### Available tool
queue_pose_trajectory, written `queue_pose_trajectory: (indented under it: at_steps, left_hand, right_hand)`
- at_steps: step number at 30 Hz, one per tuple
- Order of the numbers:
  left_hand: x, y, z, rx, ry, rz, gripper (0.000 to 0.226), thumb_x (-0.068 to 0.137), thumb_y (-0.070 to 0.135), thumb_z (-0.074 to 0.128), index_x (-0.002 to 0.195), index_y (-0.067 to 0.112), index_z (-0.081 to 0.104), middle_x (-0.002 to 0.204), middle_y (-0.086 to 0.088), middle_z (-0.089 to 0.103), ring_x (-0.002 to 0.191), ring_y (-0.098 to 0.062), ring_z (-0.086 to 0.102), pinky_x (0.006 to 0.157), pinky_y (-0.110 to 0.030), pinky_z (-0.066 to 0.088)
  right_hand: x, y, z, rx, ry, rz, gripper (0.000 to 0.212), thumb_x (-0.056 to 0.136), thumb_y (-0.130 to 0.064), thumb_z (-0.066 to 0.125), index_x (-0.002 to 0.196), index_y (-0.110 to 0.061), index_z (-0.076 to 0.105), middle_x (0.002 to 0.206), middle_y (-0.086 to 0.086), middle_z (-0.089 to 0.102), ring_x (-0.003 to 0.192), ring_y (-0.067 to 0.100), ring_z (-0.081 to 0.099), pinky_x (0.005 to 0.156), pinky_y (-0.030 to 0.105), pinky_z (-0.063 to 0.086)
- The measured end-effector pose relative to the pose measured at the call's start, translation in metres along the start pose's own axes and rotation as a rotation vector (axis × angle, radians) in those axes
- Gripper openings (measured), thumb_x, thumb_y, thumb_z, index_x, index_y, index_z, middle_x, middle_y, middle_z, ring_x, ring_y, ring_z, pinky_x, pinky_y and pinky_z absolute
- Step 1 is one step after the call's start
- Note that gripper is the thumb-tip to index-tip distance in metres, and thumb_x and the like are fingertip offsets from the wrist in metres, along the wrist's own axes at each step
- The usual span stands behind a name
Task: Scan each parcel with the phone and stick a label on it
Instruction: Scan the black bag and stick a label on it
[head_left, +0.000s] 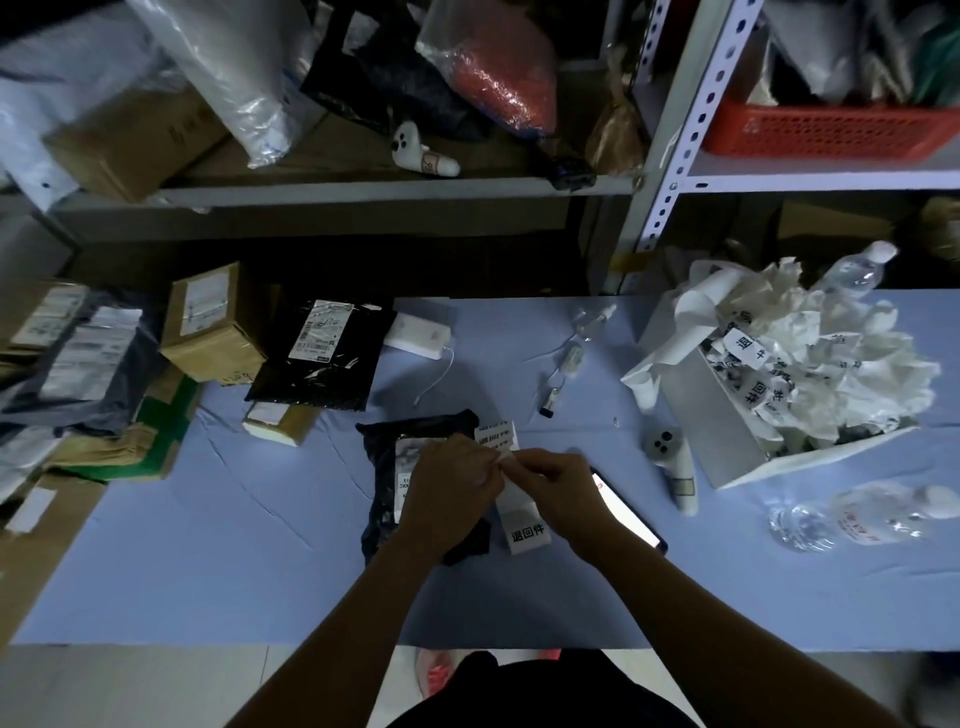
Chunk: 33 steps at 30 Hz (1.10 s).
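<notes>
Two hands meet over the middle of the table (234, 561). The left hand (452, 493) and right hand (558, 491) each have their grip pinched on the far end of one white label strip (525, 532), whose long axis runs from far edge to near edge. One black parcel (387, 467) lies lengthwise beneath the left hand, and one lit phone (626, 512) lies beside the right.

Dim light is seen throughout. Glare is given off by the phone (626, 509) screen at 4 o'clock. The shelving (684, 135) at 1 o'clock is bowed by distortion.
</notes>
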<state>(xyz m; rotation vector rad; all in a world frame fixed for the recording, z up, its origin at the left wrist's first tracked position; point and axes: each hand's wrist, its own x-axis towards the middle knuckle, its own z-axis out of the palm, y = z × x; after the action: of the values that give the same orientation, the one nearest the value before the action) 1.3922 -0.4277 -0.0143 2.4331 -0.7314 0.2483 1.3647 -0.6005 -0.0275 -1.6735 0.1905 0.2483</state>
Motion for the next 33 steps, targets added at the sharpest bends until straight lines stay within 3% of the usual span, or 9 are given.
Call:
queue_pose_trajectory:
  at_steps: [8,12,15,16,20,23,26,29,33]
  left_hand:
    - [0.003,0.001,-0.01,-0.174,0.057,-0.441,0.035,0.087,0.024,0.061,0.056,0.013,0.049,0.05,-0.001,0.05,0.045,-0.017,0.046,0.048,-0.037,0.042]
    - [0.002,-0.005,-0.017,-0.218,0.162,-0.531,0.033,0.091,0.018,0.063,0.061,0.006,0.055,0.052,-0.004,0.054,0.049,-0.022,0.053,0.048,-0.041,0.045]
    - [0.001,-0.013,-0.03,-0.062,0.248,-0.421,0.043,0.091,0.013,0.064,0.055,0.015,0.04,0.048,0.008,0.036,0.043,-0.017,0.04,0.046,-0.03,0.033]
    - [0.001,-0.016,-0.033,-0.004,0.262,-0.363,0.044,0.09,0.012,0.066,0.056,0.019,0.039,0.049,0.01,0.034,0.043,-0.016,0.039,0.048,-0.029,0.033]
    - [-0.006,-0.029,-0.033,0.224,0.335,-0.089,0.028,0.093,0.017,0.064,0.066,0.012,0.061,0.061,-0.002,0.06,0.058,-0.021,0.059,0.058,-0.032,0.043]
    - [-0.018,-0.036,-0.026,0.323,0.343,0.147,0.022,0.096,0.022,0.062,0.092,0.005,0.075,0.092,-0.008,0.075,0.084,-0.024,0.071,0.072,-0.036,0.054]
    - [-0.025,-0.042,-0.026,0.284,0.306,0.19,0.031,0.093,0.027,0.069,0.115,0.005,0.072,0.118,-0.01,0.071,0.105,-0.024,0.069,0.084,-0.035,0.052]
    - [-0.031,-0.045,-0.036,0.016,0.203,-0.074,0.063,0.084,0.045,0.077,0.133,0.01,0.061,0.13,-0.003,0.065,0.116,-0.014,0.062,0.094,-0.027,0.048]
    - [-0.025,-0.043,-0.053,-0.616,0.138,-0.574,0.018,0.092,0.037,0.069,0.107,0.045,0.064,0.092,0.023,0.072,0.088,-0.004,0.071,0.071,-0.013,0.053]
  right_hand:
    - [-0.005,0.004,0.004,-0.171,0.133,0.055,0.015,0.095,-0.032,0.07,0.084,-0.027,0.078,0.08,-0.013,0.075,0.073,0.0,0.068,0.063,0.014,0.051]
    - [-0.002,0.013,0.0,-0.361,0.292,0.148,0.04,0.09,-0.024,0.071,0.052,-0.021,0.06,0.052,-0.008,0.058,0.051,0.006,0.054,0.057,0.031,0.045]
    - [-0.003,0.004,0.007,-0.547,0.396,0.129,0.019,0.084,-0.029,0.079,0.089,-0.013,0.071,0.095,0.0,0.063,0.091,0.016,0.06,0.08,0.036,0.053]
    - [-0.004,-0.001,0.013,-0.573,0.407,0.111,0.031,0.08,-0.033,0.082,0.102,-0.016,0.067,0.106,-0.003,0.056,0.1,0.015,0.055,0.086,0.035,0.051]
    - [0.002,-0.032,0.046,-0.206,0.294,0.032,0.026,0.083,-0.028,0.08,0.094,-0.016,0.06,0.082,0.003,0.072,0.079,0.02,0.069,0.073,0.034,0.057]
    - [0.013,-0.054,0.066,0.31,0.254,0.164,0.025,0.087,-0.025,0.079,0.103,-0.012,0.065,0.092,0.018,0.075,0.09,0.034,0.074,0.082,0.044,0.061]
    - [0.022,-0.057,0.069,0.331,0.263,0.134,0.032,0.083,-0.015,0.082,0.11,-0.015,0.065,0.097,0.018,0.075,0.091,0.029,0.075,0.084,0.041,0.062]
    - [0.023,-0.052,0.064,0.269,0.199,0.096,0.027,0.087,-0.009,0.077,0.11,-0.018,0.065,0.097,0.012,0.077,0.089,0.021,0.076,0.079,0.035,0.063]
    - [0.026,-0.046,0.061,0.169,0.057,0.104,0.025,0.088,-0.008,0.075,0.109,-0.02,0.068,0.094,0.01,0.078,0.09,0.021,0.076,0.08,0.033,0.063]
